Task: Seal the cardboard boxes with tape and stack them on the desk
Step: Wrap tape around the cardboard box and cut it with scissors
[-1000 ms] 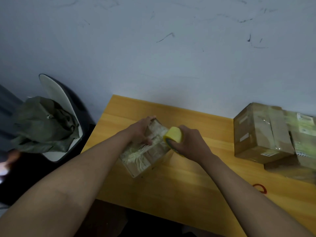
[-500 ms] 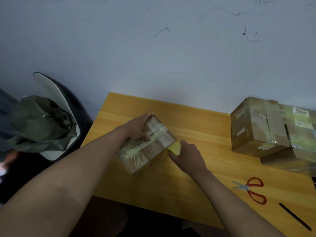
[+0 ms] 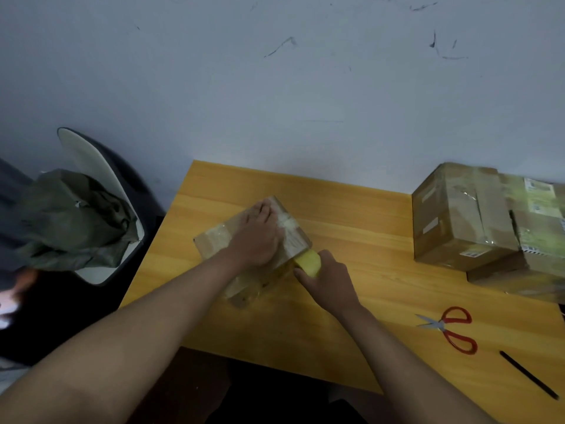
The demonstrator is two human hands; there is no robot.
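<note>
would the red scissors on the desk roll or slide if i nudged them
The red scissors lie flat with blades slightly apart, so they should slide, not roll. The desk looks smooth, so they may skid easily. Metal blades and loop handles suggest they are stiff.

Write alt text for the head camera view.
A person's left hand presses flat on a small cardboard box on a wooden desk while the right hand holds a yellow tape roll against its side. Taped boxes, red scissors lie right.
</note>
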